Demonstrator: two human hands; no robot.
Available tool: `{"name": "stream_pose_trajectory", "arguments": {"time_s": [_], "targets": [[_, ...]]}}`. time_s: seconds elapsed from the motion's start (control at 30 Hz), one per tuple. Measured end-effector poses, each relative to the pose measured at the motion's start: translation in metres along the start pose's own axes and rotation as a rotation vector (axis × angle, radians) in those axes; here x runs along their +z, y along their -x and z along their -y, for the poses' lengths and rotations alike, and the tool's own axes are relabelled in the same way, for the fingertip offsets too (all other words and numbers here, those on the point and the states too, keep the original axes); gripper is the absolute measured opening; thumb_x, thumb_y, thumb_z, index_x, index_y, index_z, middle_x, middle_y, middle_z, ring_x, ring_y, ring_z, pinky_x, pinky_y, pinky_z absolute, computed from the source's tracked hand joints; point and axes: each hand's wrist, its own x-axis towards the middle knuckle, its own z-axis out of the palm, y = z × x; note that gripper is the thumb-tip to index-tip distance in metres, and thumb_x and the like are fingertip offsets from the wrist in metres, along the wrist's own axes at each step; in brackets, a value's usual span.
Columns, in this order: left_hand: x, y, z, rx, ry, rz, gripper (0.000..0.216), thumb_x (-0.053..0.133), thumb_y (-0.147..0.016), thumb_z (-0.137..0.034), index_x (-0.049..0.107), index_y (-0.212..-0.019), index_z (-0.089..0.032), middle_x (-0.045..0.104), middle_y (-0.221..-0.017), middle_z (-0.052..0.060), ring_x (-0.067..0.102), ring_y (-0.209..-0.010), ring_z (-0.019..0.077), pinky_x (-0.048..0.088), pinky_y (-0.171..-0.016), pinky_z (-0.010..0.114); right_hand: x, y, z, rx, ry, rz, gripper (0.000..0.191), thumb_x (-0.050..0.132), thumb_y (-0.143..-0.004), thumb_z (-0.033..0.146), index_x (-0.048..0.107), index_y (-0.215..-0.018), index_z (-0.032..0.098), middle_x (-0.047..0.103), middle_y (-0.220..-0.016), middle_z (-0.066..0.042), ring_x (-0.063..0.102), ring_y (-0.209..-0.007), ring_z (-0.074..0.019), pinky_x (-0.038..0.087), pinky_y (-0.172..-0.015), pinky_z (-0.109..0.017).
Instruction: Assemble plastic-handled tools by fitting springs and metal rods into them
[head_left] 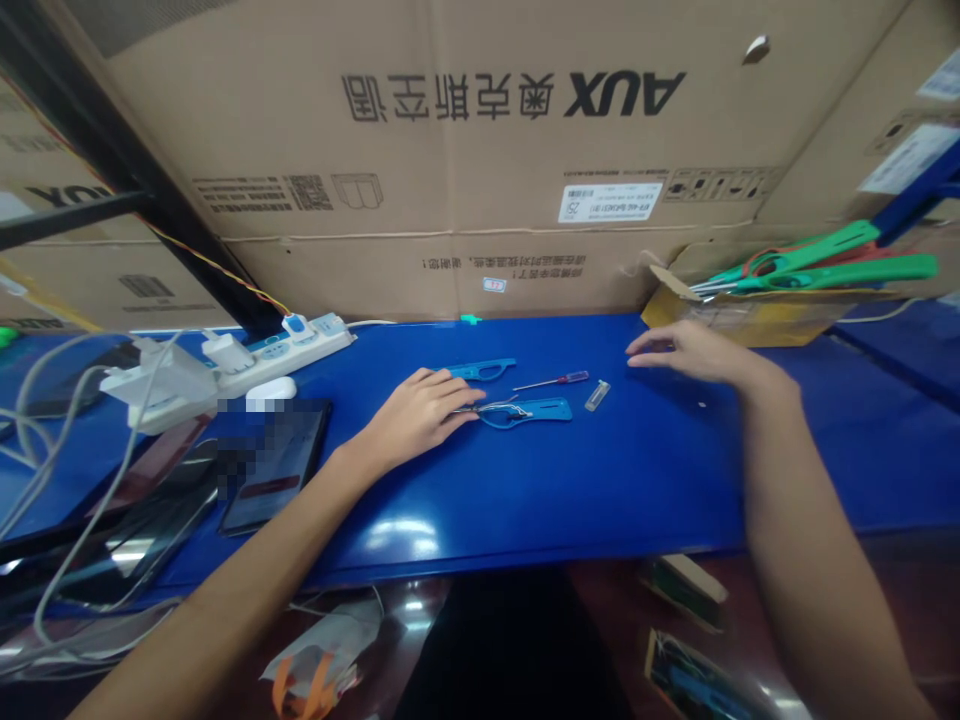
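Note:
My left hand (420, 412) rests on the blue table (637, 480), fingers lying over the end of a blue scissor half (534, 411) with a metal blade and thin wires on it. A second blue scissor half (481, 370) lies just behind the hand. A small screwdriver (552, 380) with a red and blue handle and a small clear part (597, 395) lie to the right. My right hand (686, 352) hovers flat and open farther right, near a cardboard tray (757, 315), and holds nothing.
The cardboard tray at the right holds green-handled scissors (825, 262). A white power strip (247, 365) with chargers and cables sits at the left, with several phones (274, 465) in front of it. Large cardboard boxes (480, 150) form a wall behind the table.

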Motion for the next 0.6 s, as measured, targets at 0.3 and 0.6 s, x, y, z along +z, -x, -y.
{"name": "stream_pose_trajectory", "arguments": {"time_s": [0.3,0.6], "targets": [[-0.009,-0.004,0.000,-0.201,0.037,-0.076,0.048,0.049,-0.107,-0.037,0.040,-0.151,-0.021,0.061,-0.136,0.012,0.064,-0.118,0.0277,0.053,-0.093,0.042,-0.023,0.035,-0.036,0.405,-0.109,0.199,0.031,0.079,-0.073,0.047,0.073,-0.075,0.016,0.061,-0.062,-0.003,0.052,-0.061,-0.0163,0.040,-0.061,-0.032],[-0.007,-0.005,-0.002,-0.222,0.097,-0.041,0.043,0.047,-0.107,-0.033,0.043,-0.148,-0.022,0.063,-0.133,0.010,0.065,-0.114,0.0259,0.052,-0.092,0.041,-0.028,0.052,-0.043,0.528,-0.112,0.322,0.045,0.086,-0.046,0.058,0.069,-0.064,0.021,0.056,-0.063,-0.002,0.048,-0.062,-0.0163,0.036,-0.060,-0.031]]}}
